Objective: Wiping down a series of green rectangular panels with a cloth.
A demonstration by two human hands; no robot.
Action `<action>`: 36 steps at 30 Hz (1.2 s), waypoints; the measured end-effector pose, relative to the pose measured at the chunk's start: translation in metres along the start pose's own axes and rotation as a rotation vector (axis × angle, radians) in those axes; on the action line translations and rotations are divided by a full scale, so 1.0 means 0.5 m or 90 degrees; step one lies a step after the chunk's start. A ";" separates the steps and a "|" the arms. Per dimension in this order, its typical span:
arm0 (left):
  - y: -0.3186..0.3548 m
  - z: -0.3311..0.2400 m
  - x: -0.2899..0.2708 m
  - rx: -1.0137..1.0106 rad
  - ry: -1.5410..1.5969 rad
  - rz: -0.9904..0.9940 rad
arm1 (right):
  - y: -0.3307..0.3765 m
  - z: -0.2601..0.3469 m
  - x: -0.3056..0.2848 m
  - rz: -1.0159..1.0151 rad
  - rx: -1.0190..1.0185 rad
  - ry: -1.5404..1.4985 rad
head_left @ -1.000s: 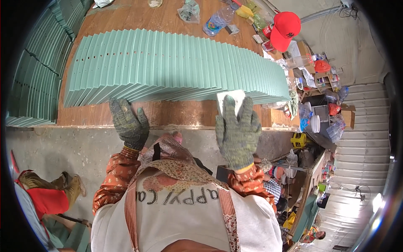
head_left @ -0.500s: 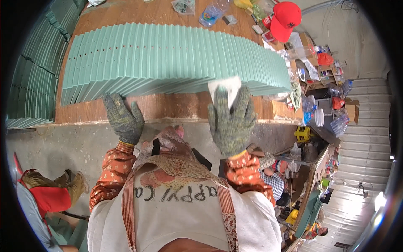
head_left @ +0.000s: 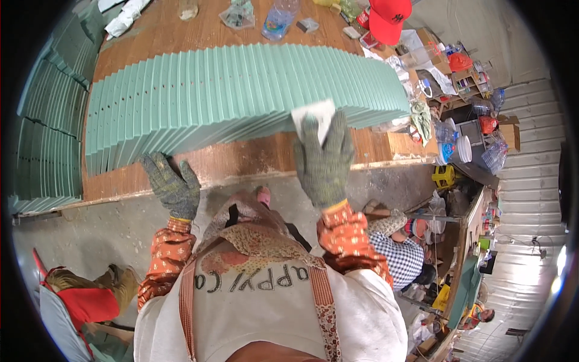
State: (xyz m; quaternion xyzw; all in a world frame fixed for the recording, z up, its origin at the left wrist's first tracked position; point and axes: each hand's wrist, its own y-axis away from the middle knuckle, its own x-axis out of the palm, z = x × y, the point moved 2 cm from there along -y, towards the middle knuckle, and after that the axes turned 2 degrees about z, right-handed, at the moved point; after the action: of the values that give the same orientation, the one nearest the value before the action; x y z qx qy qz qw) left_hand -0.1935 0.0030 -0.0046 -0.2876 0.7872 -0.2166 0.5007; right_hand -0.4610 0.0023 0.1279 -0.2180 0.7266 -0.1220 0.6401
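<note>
A long row of pale green boards [head_left: 241, 78] leans tightly overlapped across the wooden table [head_left: 271, 148]. Small holes show along much of the row. My right hand [head_left: 324, 172], in a grey-green knit glove, grips a white rectangular pad [head_left: 322, 114] against the front edges of the boards, right of the middle. What the pad is made of is unclear. My left hand [head_left: 172, 187], gloved alike, is open at the table's front edge, its fingertips just below the left part of the row. Whether it touches the boards cannot be told.
More green boards [head_left: 51, 139] are stacked at the left. Behind the row are a plastic bottle [head_left: 279, 21] and a red cap [head_left: 387, 21]. Bottles, boxes and a white bucket [head_left: 463, 149] crowd the right side. Other people sit at lower left [head_left: 90, 301] and lower right [head_left: 401, 259].
The whole view has shifted and tilted a little. Against the boards, my right hand and the pad have moved slightly farther up over the front edges. My left hand stays near the same place.
</note>
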 end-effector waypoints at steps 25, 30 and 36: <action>-0.005 -0.013 0.001 0.031 0.004 -0.062 | -0.368 0.036 0.074 -0.004 -0.048 -0.023; 0.001 0.001 -0.005 0.002 -0.005 -0.050 | -0.194 0.043 -0.036 0.109 -0.032 -0.053; 0.000 -0.003 -0.008 0.015 -0.003 -0.031 | -0.167 0.044 -0.079 0.087 -0.079 -0.037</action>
State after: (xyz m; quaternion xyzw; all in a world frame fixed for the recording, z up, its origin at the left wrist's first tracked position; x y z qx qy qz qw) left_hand -0.1934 0.0059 -0.0016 -0.3015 0.7760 -0.2375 0.5004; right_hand -0.4225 -0.0498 0.1970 -0.2108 0.7271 -0.0265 0.6528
